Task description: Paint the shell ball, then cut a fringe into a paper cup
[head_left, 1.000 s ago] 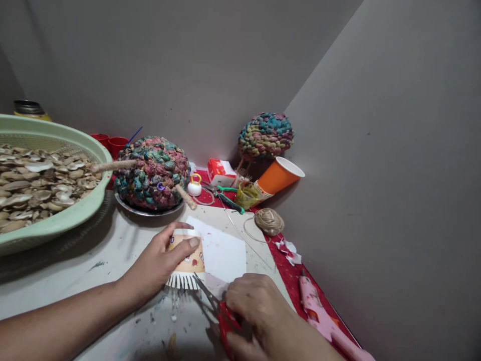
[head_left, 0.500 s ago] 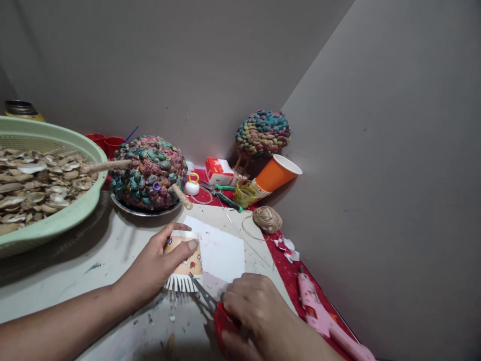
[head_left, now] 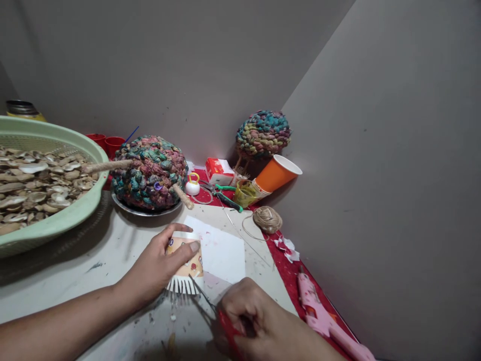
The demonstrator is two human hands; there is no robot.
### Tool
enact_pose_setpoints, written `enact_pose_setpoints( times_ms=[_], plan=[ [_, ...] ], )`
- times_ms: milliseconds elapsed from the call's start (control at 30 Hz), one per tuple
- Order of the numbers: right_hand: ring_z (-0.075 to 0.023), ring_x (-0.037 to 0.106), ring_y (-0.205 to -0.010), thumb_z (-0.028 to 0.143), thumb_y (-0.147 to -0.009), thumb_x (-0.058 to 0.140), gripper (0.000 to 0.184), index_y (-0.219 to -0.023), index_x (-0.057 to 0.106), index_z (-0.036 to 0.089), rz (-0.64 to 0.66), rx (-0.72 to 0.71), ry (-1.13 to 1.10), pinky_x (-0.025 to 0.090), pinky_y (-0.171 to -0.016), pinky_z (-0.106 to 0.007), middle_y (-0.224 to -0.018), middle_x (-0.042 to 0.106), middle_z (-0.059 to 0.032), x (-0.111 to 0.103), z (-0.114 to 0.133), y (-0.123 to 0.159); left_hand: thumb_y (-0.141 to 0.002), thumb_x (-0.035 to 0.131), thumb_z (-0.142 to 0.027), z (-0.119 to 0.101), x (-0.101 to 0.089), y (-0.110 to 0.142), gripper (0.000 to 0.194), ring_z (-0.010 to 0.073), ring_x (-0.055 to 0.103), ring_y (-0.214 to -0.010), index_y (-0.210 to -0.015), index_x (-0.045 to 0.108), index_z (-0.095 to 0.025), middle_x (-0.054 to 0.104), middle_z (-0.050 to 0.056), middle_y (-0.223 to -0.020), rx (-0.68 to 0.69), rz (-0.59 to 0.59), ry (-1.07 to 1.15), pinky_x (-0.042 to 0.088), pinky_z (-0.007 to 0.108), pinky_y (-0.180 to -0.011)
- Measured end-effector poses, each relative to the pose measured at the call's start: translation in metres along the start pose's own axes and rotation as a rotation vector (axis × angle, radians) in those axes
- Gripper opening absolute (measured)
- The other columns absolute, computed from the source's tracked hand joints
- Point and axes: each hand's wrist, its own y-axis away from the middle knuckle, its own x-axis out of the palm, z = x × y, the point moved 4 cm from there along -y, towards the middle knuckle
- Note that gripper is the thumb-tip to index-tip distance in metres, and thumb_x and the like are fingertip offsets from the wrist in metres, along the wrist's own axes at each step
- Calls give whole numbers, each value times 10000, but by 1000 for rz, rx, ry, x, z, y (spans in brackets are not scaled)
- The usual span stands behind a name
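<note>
My left hand (head_left: 171,258) is closed around a small printed paper cup (head_left: 194,267), thumb across its side. The cup is tan with coloured pictures, and its white lower edge is slit into a fringe of narrow strips. Red-handled scissors (head_left: 228,326) sit in my right hand (head_left: 251,311), their handles partly hidden by the fingers. The dark blades reach up and left to the fringe, with the tip against the cup's right side. Beneath and behind the cup, a white sheet of paper (head_left: 225,253) lies on the board.
A green basket (head_left: 86,200) of shells stands left, beside a knobbly coloured ball (head_left: 150,173) on a metal dish. Behind are pliers (head_left: 229,200), an orange paper cup (head_left: 276,175) and a twine ball (head_left: 267,219). A pink glue gun (head_left: 319,311) lies right, near the wall.
The scissor blades have come together at the cup's fringe, and my right hand has turned slightly. My left hand and the cup have barely moved.
</note>
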Motion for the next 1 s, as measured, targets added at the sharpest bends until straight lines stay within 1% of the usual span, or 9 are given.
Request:
enact_pose_setpoints(
  times_ms=[133, 267, 367, 500, 600, 733, 867, 933, 1000],
  plan=[
    [-33, 249, -422, 183, -667, 696, 448, -459, 299, 195, 21, 107, -187, 152, -406, -193, -440, 293, 96, 0, -1, -2, -786, 763, -432, -1, 2, 0, 441, 144, 656, -577, -1102, 547, -212, 707, -19, -694, -5, 8, 28, 467, 217, -533],
    [-24, 243, -406, 236, -669, 759, 496, -442, 321, 189, 31, 138, -238, 159, -390, -178, -413, 290, 103, -1, 0, -2, -768, 775, -426, -3, 3, 0, 442, 133, 643, -563, -1078, 548, -206, 703, -27, -681, -6, 9, 35, 453, 205, -520],
    [-16, 233, -409, 291, -684, 778, 512, -445, 337, 184, 54, 108, -281, 160, -390, -176, -417, 289, 103, -3, 0, -3, -767, 773, -434, -3, 3, 1, 448, 134, 645, -564, -1077, 545, -205, 702, -29, -679, -3, 14, 37, 456, 207, -524],
    [-13, 214, -418, 501, -696, 807, 623, -442, 338, 181, 114, 63, -333, 144, -384, -178, -416, 279, 97, -4, -2, -4, -753, 783, -438, -2, 2, 2, 460, 143, 652, -561, -1073, 546, -208, 699, -32, -671, 11, 8, 25, 459, 214, -523],
    [-17, 211, -422, 624, -712, 770, 673, -448, 336, 183, 164, 41, -364, 153, -386, -182, -417, 282, 89, -5, -7, -4, -751, 786, -434, -1, 3, 3, 454, 137, 633, -533, -1070, 553, -210, 680, -44, -641, 17, 6, 16, 445, 210, -502],
    [-24, 225, -413, 652, -724, 754, 646, -474, 404, 170, 169, -36, -386, 167, -389, -190, -424, 316, 78, -6, -14, -5, -754, 787, -427, -1, 4, 1, 421, 133, 619, -520, -1042, 575, -205, 670, -41, -626, 5, 10, 41, 454, 216, -506],
    [-41, 280, -423, 668, -719, 739, 634, -476, 424, 175, 186, -119, -412, 219, -409, -204, -435, 368, 49, -4, -11, -1, -744, 794, -417, -2, 2, -2, 364, 148, 636, -561, -964, 627, -180, 691, -6, -683, 8, -35, 86, 474, 228, -519],
    [-48, 288, -430, 663, -724, 727, 628, -468, 415, 182, 151, -155, -413, 243, -418, -209, -435, 371, 43, -5, -6, 1, -756, 781, -423, -3, 0, -3, 342, 151, 641, -588, -940, 643, -169, 705, 11, -723, 10, -52, 120, 492, 235, -537],
    [-50, 294, -422, 661, -695, 742, 622, -466, 417, 182, 77, -173, -434, 246, -415, -209, -433, 371, 42, -8, -5, 1, -768, 773, -422, -3, -1, -4, 331, 152, 648, -612, -938, 651, -166, 716, 19, -747, 14, -52, 147, 500, 235, -555]
  ],
)
